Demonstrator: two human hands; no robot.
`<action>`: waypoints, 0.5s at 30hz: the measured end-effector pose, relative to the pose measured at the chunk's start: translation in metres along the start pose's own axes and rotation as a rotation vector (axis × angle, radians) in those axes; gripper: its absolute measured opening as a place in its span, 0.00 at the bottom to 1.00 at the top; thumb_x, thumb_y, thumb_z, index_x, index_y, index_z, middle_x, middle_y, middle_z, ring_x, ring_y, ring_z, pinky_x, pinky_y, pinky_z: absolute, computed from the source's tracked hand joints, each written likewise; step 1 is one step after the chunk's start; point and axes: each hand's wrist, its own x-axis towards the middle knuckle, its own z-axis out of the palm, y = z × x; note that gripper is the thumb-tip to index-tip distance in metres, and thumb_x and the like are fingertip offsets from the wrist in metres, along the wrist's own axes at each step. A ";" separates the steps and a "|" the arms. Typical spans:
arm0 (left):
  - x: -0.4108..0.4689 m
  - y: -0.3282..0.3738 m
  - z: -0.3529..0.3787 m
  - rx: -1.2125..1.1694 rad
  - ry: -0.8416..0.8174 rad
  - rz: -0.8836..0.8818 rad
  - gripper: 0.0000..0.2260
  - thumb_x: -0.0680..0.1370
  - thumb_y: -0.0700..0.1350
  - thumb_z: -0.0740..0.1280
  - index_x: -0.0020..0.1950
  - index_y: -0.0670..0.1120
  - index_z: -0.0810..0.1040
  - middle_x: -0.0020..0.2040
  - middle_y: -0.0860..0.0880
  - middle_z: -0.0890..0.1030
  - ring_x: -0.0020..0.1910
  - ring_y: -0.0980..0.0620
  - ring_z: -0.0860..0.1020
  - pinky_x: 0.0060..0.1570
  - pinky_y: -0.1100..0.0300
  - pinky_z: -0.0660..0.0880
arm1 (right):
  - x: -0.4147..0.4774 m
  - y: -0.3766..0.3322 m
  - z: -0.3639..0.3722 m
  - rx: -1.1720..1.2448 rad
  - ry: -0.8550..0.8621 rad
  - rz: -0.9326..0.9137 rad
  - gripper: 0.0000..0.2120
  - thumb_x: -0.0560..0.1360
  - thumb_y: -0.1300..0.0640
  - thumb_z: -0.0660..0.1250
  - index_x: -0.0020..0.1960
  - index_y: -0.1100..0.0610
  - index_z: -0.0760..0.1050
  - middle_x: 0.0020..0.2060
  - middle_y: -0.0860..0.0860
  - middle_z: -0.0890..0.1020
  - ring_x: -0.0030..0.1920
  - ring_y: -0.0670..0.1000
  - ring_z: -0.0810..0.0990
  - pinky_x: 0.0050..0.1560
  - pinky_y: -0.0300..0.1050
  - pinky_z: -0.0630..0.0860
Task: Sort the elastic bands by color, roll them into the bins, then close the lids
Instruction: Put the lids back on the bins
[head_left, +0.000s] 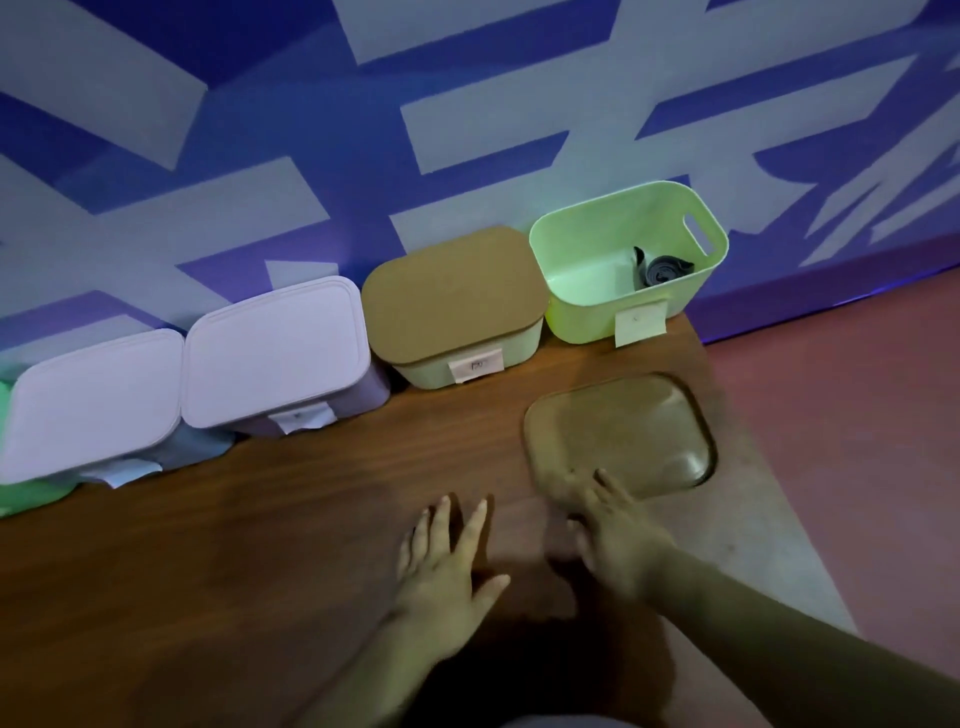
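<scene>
The loose brown lid (623, 431) lies flat on the surface (260, 519), directly in front of the open green bin (587, 317), which holds a dark rolled band (662, 267). The right hand (618, 525) is nearer, its fingers spread flat on the lid's near-left corner, blurred and apparently not curled round it. The left hand (447, 561) rests released just beside it. I'd judge the lid goes forward towards the wall. The surface's right edge runs close by the lid; there is bare wood to the left
</scene>
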 end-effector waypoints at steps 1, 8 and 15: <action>-0.005 -0.001 0.003 -0.007 -0.021 0.016 0.35 0.78 0.69 0.53 0.75 0.68 0.33 0.81 0.48 0.36 0.80 0.44 0.38 0.77 0.46 0.42 | -0.009 -0.010 0.004 0.087 -0.076 -0.046 0.29 0.79 0.53 0.55 0.79 0.46 0.50 0.76 0.50 0.63 0.76 0.55 0.61 0.74 0.40 0.55; -0.022 -0.019 0.034 0.061 -0.101 0.060 0.31 0.79 0.69 0.50 0.77 0.68 0.36 0.81 0.52 0.35 0.79 0.44 0.33 0.77 0.41 0.40 | -0.051 -0.018 0.019 0.369 -0.139 -0.003 0.25 0.78 0.60 0.59 0.73 0.47 0.67 0.68 0.48 0.76 0.68 0.49 0.73 0.63 0.28 0.64; -0.044 -0.026 0.045 0.001 -0.072 0.020 0.34 0.79 0.69 0.51 0.80 0.62 0.41 0.81 0.57 0.37 0.79 0.47 0.34 0.77 0.43 0.39 | -0.076 0.018 0.025 -0.025 -0.050 0.142 0.26 0.77 0.52 0.59 0.75 0.43 0.64 0.76 0.44 0.63 0.78 0.58 0.51 0.74 0.54 0.61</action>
